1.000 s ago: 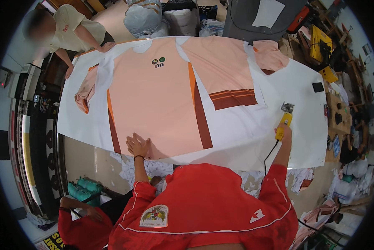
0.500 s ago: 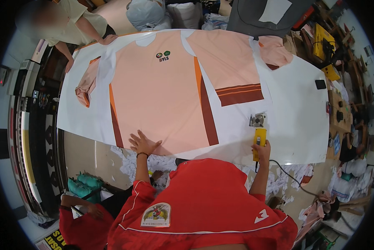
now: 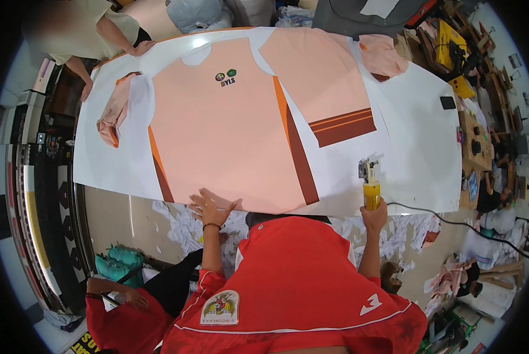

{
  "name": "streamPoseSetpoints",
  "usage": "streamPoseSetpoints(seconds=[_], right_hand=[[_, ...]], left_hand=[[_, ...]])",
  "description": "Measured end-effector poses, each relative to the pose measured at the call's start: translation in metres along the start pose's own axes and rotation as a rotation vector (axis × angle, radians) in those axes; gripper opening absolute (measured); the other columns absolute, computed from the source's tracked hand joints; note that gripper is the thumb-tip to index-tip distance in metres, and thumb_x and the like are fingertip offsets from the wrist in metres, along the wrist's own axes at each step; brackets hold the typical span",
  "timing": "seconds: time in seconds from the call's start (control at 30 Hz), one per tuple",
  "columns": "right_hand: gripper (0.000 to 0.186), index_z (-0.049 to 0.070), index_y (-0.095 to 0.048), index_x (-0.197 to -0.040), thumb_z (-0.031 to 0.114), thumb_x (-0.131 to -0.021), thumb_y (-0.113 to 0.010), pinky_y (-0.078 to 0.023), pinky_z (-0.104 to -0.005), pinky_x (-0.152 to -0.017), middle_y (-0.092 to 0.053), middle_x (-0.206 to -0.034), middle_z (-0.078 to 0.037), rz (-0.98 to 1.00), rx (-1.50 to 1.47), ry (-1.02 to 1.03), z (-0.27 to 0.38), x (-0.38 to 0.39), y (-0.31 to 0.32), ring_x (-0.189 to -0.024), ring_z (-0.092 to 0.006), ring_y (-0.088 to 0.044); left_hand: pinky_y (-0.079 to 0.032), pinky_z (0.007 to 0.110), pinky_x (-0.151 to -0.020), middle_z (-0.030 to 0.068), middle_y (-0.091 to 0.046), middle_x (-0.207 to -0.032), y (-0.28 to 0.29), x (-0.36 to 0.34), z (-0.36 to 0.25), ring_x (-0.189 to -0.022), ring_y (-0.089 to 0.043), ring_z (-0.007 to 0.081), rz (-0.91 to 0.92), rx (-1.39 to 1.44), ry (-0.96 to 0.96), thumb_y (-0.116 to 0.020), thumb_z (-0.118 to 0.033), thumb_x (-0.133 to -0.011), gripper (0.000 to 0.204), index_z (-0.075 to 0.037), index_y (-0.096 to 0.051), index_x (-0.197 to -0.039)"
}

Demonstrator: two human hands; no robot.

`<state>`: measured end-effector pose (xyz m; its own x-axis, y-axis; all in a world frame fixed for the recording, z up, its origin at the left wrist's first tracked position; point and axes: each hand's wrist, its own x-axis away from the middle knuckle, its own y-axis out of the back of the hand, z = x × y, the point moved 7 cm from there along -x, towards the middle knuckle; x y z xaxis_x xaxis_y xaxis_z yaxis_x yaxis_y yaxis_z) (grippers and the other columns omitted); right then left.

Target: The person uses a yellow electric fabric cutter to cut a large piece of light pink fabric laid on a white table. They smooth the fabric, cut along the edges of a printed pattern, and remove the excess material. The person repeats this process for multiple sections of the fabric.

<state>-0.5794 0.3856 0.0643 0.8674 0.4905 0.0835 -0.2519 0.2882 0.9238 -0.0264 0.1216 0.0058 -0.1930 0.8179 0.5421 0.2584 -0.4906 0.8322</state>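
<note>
My left hand (image 3: 212, 207) lies with fingers spread on the lower edge of a large peach jersey panel (image 3: 223, 141), printed with small emblems near the neckline and dark-red and orange side stripes. My right hand (image 3: 374, 216) grips a yellow electric rotary cutter (image 3: 371, 192) with a metal blade head, held right of that panel and below a smaller peach panel (image 3: 317, 76) with striped hem. A black cord runs rightward from the cutter. A crumpled peach piece (image 3: 114, 112) lies at the left; another (image 3: 382, 56) lies at the upper right.
White table (image 3: 418, 147) holds a black phone (image 3: 447, 102). A person in cream (image 3: 108, 35) leans on its upper-left edge; another in red (image 3: 117, 318) is at lower left. Bags (image 3: 194, 17), a grey bin (image 3: 365, 17), machinery (image 3: 40, 147) and scraps (image 3: 170, 221) surround it.
My right hand has brought the cutter leftward and down, its cord swinging out to the right. My left hand shifted slightly right. The table appears higher in the picture.
</note>
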Motion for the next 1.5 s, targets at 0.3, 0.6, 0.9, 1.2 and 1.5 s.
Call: streamPoseSetpoints(seconds=[0.3,0.6,0.9,1.2,1.5], right_hand=[[0.061,0.001,-0.065,-0.121,0.020,-0.068,-0.088,-0.053,-0.0482,-0.092,-0.069,-0.113,-0.022,0.381,-0.206,-0.059,0.001,0.110,-0.017,-0.106,-0.0397,-0.067],[0.062,0.003,-0.065,-0.128,0.023,-0.073,-0.088,-0.055,-0.0480,-0.089,-0.072,-0.109,-0.021,0.418,-0.151,0.046,-0.001,0.142,-0.005,-0.104,-0.0424,-0.070],[0.054,0.007,-0.063,-0.123,0.042,-0.085,-0.080,-0.057,-0.0531,-0.080,-0.074,-0.102,-0.022,0.408,0.032,0.066,0.030,0.140,-0.005,-0.095,-0.0442,-0.073],[0.050,0.006,-0.062,-0.118,0.041,-0.086,-0.079,-0.057,-0.0564,-0.073,-0.074,-0.093,-0.025,0.398,0.003,0.100,0.050,0.132,-0.013,-0.087,-0.0478,-0.073],[0.051,0.005,-0.061,-0.116,0.043,-0.086,-0.078,-0.057,-0.0569,-0.072,-0.074,-0.091,-0.027,0.395,0.009,0.129,0.066,0.115,-0.026,-0.087,-0.0496,-0.072]], left_hand=[[-0.023,0.063,-0.125,0.0363,-0.026,-0.165,0.016,-0.018,-0.083,-0.155,-0.022,0.0539,-0.488,0.075,-0.677,-0.079,-0.051,-0.089,0.102,-0.001,-0.031,-0.164],[-0.019,0.065,-0.125,0.0351,-0.025,-0.167,-0.004,-0.036,-0.109,-0.156,-0.020,0.0522,-0.497,-0.062,-0.777,-0.067,-0.061,-0.095,0.097,-0.002,-0.033,-0.164],[-0.019,0.062,-0.126,0.0326,-0.026,-0.168,-0.010,-0.036,-0.105,-0.157,-0.023,0.0490,-0.539,-0.054,-0.795,-0.065,-0.063,-0.094,0.093,-0.004,-0.038,-0.162],[-0.019,0.064,-0.125,0.0348,-0.026,-0.166,-0.006,-0.035,-0.105,-0.156,-0.022,0.0514,-0.519,0.004,-0.803,-0.066,-0.060,-0.094,0.092,-0.002,-0.038,-0.160],[-0.017,0.063,-0.127,0.0337,-0.026,-0.167,-0.003,-0.034,-0.105,-0.157,-0.021,0.0503,-0.506,0.030,-0.781,-0.066,-0.061,-0.093,0.093,-0.003,-0.038,-0.160]])
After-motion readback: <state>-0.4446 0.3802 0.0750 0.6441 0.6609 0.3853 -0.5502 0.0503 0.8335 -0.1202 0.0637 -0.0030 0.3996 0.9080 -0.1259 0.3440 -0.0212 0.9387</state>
